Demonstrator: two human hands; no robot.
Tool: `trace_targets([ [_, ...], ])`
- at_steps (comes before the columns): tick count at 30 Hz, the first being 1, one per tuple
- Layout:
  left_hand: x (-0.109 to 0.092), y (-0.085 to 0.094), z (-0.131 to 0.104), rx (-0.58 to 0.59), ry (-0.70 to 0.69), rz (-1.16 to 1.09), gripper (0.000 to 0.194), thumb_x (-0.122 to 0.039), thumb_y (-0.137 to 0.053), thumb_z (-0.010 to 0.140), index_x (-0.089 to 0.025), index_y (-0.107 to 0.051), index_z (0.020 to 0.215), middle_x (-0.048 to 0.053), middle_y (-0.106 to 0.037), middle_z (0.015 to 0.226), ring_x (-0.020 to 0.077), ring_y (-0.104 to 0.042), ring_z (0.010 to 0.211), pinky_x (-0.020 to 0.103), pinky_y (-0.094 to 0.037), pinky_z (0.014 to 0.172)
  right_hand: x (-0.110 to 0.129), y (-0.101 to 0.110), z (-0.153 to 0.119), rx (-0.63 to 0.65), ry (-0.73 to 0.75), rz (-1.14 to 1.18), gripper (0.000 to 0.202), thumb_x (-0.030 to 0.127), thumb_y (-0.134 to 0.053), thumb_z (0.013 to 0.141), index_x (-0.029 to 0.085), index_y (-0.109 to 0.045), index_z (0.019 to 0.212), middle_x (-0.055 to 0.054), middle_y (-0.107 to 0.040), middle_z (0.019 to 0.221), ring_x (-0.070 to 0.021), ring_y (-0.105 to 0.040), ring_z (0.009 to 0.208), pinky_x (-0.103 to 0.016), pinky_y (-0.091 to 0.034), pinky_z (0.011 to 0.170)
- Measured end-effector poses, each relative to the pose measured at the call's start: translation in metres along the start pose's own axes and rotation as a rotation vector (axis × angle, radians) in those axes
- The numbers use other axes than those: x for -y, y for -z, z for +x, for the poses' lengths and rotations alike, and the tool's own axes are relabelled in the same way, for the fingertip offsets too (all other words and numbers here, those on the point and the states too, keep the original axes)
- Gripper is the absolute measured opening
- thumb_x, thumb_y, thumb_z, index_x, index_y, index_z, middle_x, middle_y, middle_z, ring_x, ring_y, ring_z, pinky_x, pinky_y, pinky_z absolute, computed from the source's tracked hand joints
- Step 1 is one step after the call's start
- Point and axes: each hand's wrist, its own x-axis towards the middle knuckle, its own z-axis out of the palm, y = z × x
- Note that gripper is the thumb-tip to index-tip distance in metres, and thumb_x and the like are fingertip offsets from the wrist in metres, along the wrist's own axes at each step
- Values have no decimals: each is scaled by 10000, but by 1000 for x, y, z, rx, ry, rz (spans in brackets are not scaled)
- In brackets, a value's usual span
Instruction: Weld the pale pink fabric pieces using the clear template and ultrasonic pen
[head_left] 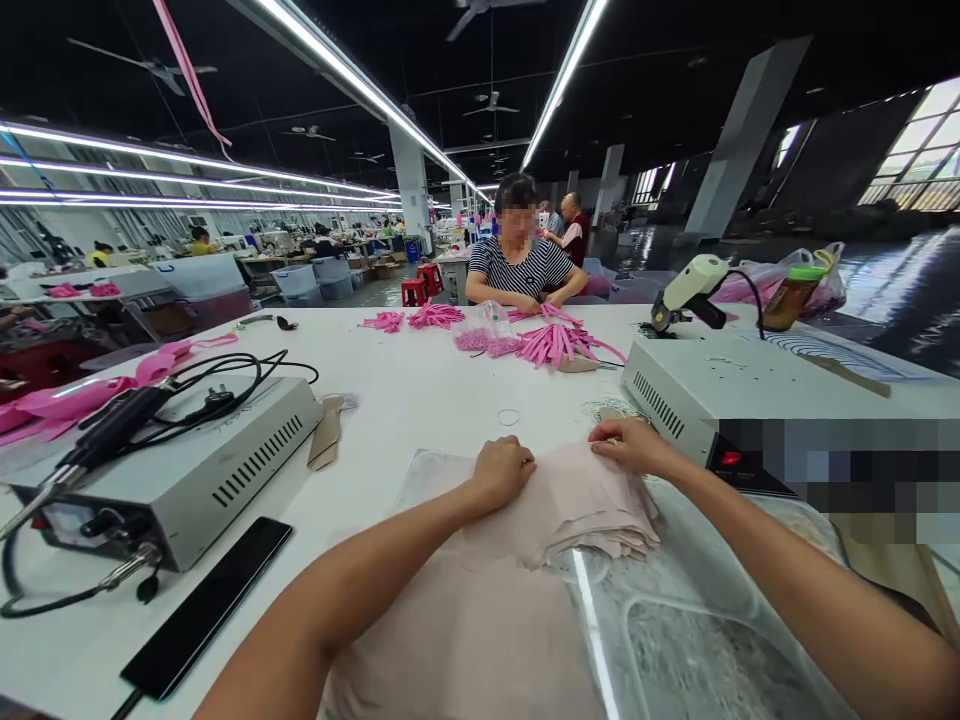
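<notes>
Layers of pale pink fabric (592, 510) lie stacked on a clear plastic sheet (675, 600) in front of me, and more of the same fabric spreads down toward my body. My left hand (504, 474) rests at the stack's left side, its fingers curled together on the cloth; whether they grip a layer is hidden. At the far right edge of the stack, my right hand (628, 444) pinches the fabric between thumb and fingers. A thin ring-shaped band (508, 417) lies on the table just beyond my hands.
Grey metal boxes (247, 470) stand left and right, the left with a black cabled tool on it. A black phone (210, 605) lies at lower left. Pink strips (555, 342) are heaped across the white table (375, 390), before a seated person in a striped top (525, 265).
</notes>
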Motion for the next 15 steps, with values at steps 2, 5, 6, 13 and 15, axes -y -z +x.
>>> trace_targets([
  [2, 3, 0, 0, -18, -20, -18, 276, -258, -461, 871, -176, -705, 971, 91, -643, 1025, 231, -588, 992, 393, -427, 932, 1, 5, -3, -13, 0, 61, 150, 329, -600, 678, 188, -650, 699, -24, -670, 764, -183, -579, 784, -315, -427, 757],
  [5, 1, 1, 3, -38, -62, -71, 296, -264, -488, 865, -154, -663, 1078, 116, -612, 1149, 246, -541, 1097, 415, -381, 995, 7, 14, -9, -18, 0, 172, 184, 363, -596, 688, 179, -601, 694, -5, -617, 732, -159, -542, 744, -286, -400, 695],
  [6, -3, 0, 5, -36, -88, -99, 324, -276, -508, 858, -156, -634, 1132, 115, -590, 1206, 242, -513, 1144, 404, -360, 1023, 11, 17, -11, -18, -1, 211, 200, 377, -595, 693, 178, -580, 690, 7, -587, 701, -144, -521, 708, -272, -385, 658],
  [13, -38, -1, 23, 95, -182, -350, 321, -328, -526, 831, -162, -611, 1093, 45, -652, 1008, 181, -575, 935, 299, -452, 852, 31, 35, -37, 7, -81, 474, 308, 469, -630, 687, 180, -540, 743, 45, -494, 622, -93, -425, 570, -233, -302, 524],
  [15, -44, 4, 21, 181, -206, -415, 281, -363, -457, 861, -146, -634, 884, 1, -605, 754, 127, -538, 694, 239, -445, 653, 34, 39, -53, -18, -136, 545, 353, 500, -652, 659, 177, -555, 763, 36, -516, 629, -93, -436, 558, -232, -311, 511],
])
